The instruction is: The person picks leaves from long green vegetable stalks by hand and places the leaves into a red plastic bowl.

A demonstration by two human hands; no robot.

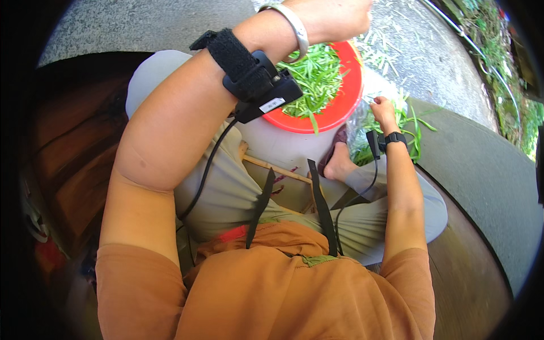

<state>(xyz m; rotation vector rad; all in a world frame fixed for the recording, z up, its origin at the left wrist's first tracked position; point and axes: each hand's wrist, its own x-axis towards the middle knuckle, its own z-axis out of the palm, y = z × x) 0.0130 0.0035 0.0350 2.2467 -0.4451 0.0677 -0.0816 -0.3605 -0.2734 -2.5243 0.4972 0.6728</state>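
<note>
My left hand (340, 19) is raised at the top edge, above the far side of a red plastic basin (353, 80). It looks curled, but its fingers are cut off or turned away, so what it holds is hidden. Chopped green leafy stalks (312, 80) fill much of the basin. On the right, my right hand (383, 114) is bent over long green stalks (414, 127) lying by a clear plastic bag (359, 123). Its fingers are partly curled, and whether they grip a stalk cannot be made out.
Pale cut pieces (384, 46) are scattered over the concrete ground (450, 63). A bamboo or wooden bar (276, 168) is between my legs. My foot in a dark shoe (335, 155) is beside the basin. Cables run from black wrist-strapped devices (270, 95). A pale pipe (471, 44) borders plants.
</note>
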